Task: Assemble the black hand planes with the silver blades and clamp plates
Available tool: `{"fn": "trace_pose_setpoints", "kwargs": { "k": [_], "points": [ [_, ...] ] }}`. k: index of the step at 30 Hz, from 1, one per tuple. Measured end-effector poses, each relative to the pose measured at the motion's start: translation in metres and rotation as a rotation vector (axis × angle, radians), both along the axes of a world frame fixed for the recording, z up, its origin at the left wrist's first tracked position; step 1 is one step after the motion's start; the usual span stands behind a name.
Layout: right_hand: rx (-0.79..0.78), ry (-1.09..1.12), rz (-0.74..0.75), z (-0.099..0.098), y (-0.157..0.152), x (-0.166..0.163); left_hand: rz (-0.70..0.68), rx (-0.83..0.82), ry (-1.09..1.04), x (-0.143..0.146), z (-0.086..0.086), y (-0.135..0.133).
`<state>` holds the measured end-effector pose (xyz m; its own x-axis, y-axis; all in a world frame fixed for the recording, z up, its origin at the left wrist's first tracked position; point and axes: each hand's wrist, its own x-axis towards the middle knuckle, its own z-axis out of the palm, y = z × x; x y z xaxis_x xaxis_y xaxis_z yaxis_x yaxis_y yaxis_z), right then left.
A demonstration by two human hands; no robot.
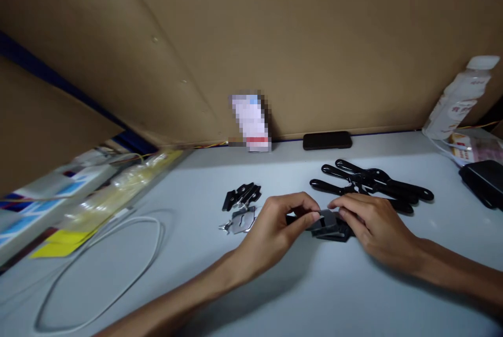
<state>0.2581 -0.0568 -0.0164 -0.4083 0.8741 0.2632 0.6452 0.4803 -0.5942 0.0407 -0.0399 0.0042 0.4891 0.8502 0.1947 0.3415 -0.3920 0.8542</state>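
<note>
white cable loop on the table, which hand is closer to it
Left. The left hand sits to the right of the white cable loop, with bare table between them. The right hand is farther right, beyond the left, both pinching a small dark part.

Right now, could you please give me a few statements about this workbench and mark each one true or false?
1. Both hands grip one dark grey plastic part. True.
2. The left hand holds the white cable. False: the white cable lies apart, untouched.
3. The black handles lie beyond the right hand. True.
4. The white bottle lies flat. False: the white bottle stands leaning against the cardboard wall.
5. A black phone lies by the wall. True.
</note>
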Motion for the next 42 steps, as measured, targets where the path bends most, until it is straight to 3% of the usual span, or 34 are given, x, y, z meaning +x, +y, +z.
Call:
{"fn": "trace_pose_setpoints", "kwargs": {
  "k": [5, 8, 11, 16, 21, 24, 42],
  "points": [
    [-0.016, 0.032, -0.046, -0.001, 0.001, -0.001, -0.005, 0.191, 0.095, 0.007, -0.009, 0.002],
    [0.042, -0.157, 0.037, 0.008, 0.001, 0.008, -0.002, 0.224, 0.125, 0.009, -0.01, 0.002],
    [0.025, -0.419, 0.165, 0.024, -0.003, 0.021, -0.003, 0.211, 0.15, 0.01, -0.011, 0.001],
    [0.026, -0.592, 0.236, 0.035, -0.01, 0.022, -0.004, 0.097, 0.204, 0.009, -0.013, 0.004],
    [0.273, -0.625, 0.29, 0.026, -0.012, 0.015, -0.026, 0.016, 0.258, 0.005, -0.011, 0.008],
    [0.334, -0.652, 0.296, 0.023, -0.013, 0.016, -0.022, -0.014, 0.271, 0.003, -0.011, 0.008],
    [0.347, -0.618, 0.288, 0.015, -0.011, 0.019, -0.026, 0.072, 0.346, 0.007, -0.009, 0.002]
  ]
}}
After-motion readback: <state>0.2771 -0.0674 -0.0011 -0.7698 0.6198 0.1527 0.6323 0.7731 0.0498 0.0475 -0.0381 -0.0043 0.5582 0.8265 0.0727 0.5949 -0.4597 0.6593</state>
